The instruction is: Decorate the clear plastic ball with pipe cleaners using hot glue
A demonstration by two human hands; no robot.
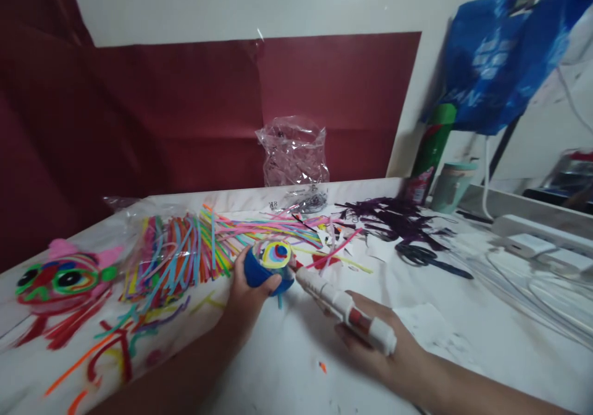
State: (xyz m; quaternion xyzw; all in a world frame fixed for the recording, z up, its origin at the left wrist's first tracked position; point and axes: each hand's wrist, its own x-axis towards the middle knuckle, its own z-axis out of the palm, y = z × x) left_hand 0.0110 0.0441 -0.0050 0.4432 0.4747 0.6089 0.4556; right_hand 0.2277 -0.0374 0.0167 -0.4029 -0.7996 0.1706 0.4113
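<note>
Your left hand (246, 297) grips the blue ball (257, 272) over the white table (287, 359), covering part of it. Your right hand (376, 364) holds a white pen-shaped tool (332, 297); blur hides whether its tip touches the ball.

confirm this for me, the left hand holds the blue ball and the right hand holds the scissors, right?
Not quite: the right hand holds a white tool; the head view shows the scissors lying on the table. The left hand does hold the blue ball.
</note>
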